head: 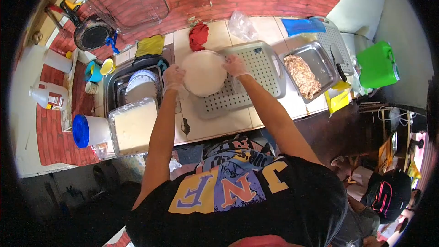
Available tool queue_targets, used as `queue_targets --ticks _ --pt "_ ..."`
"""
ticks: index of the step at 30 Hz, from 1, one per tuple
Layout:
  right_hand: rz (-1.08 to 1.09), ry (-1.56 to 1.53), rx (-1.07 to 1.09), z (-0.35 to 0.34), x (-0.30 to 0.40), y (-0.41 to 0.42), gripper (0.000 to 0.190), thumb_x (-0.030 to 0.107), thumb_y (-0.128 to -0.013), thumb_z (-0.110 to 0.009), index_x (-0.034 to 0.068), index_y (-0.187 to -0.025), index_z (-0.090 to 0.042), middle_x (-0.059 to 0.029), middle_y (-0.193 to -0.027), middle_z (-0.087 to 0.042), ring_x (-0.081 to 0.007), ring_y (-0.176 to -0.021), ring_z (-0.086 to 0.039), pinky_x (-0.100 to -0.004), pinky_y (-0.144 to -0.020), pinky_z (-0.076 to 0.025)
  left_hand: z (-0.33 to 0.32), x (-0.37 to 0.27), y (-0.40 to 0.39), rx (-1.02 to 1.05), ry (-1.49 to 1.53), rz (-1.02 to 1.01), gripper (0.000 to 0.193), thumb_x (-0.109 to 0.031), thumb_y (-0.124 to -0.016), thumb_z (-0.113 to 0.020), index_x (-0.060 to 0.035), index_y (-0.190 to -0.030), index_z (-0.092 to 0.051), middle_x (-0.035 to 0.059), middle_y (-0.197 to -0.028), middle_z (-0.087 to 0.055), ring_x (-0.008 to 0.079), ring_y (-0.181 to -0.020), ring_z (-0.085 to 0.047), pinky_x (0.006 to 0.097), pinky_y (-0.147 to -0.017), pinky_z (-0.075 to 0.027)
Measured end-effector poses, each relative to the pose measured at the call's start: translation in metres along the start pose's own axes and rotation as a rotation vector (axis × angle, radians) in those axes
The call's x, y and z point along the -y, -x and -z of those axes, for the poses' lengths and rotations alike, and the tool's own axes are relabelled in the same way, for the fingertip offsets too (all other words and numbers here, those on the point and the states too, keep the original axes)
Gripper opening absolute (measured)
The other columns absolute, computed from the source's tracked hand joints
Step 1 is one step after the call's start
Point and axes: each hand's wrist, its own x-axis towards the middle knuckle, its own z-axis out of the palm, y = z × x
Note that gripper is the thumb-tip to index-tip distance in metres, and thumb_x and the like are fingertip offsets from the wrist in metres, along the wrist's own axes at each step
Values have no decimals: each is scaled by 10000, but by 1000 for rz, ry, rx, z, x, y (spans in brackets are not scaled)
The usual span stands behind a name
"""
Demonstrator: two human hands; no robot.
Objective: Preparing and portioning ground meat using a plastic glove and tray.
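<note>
Both my hands wear clear plastic gloves. A round, thin, pale sheet (204, 72), perhaps a wrapper or dough round, spans between them above the counter. My left hand (174, 77) pinches its left edge, and my right hand (235, 66) grips its upper right edge. Beneath it and to the right lies a grey perforated tray (253, 72). Further right, a metal pan (325, 67) holds a brown, chopped filling mixture (301, 75). Left of my left hand, a sink (111, 89) contains a stack of similar-looking round pieces or plates (141, 85).
A rectangular container with pale contents (134, 127) and a blue-lidded tub (81, 131) stand front left. A red cloth (198, 36) and plastic bag (242, 26) lie behind. A knife (339, 68) and green jug (377, 65) are at right. Another person (360, 212) is lower right.
</note>
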Motion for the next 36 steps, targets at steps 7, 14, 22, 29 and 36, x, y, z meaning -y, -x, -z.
queue_targets --ticks 7,14,22,29,36 --pt "-198 155 23 -26 24 -1 605 471 -743 -803 8 -1106 -665 -245 -1074 -710 -410 -1050 -684 -473 -918 -549 -4 -5 -8 583 148 439 512 -505 -762 -773 -43 -984 -766 194 -978 -747 353 -945 -713 445 -858 -559" --pt "-219 176 10 -74 -49 -37 773 602 -634 -848 25 -1118 -672 -251 -1110 -701 -391 -1033 -698 -473 -915 -553 -16 -81 -15 420 -3 110 396 -253 -725 -780 -44 -1060 -746 193 -972 -738 362 -977 -712 457 -894 -553" --pt "-147 89 354 -52 -9 -32 843 548 -649 -862 14 -1269 -658 -231 -1171 -712 -349 -1079 -697 -438 -938 -540 -21 -68 -4 376 230 342 468 -196 -743 -743 -54 -1185 -680 152 -999 -741 315 -951 -720 392 -889 -566" --pt "-12 -545 57 44 39 45 580 226 -788 -866 27 -1290 -655 -140 -1112 -747 -215 -1005 -701 -365 -889 -553 29 -115 24 242 901 308 611 -172 -782 -837 -39 -1335 -614 109 -1180 -711 215 -1042 -684 362 -910 -544" --pt "58 -462 79 55 8 71 391 138 -872 -796 22 -1230 -693 -101 -1102 -752 -170 -988 -685 -332 -907 -541 17 -136 44 430 970 188 453 -100 -852 -797 4 -1264 -641 96 -1185 -702 179 -1053 -662 332 -906 -542"
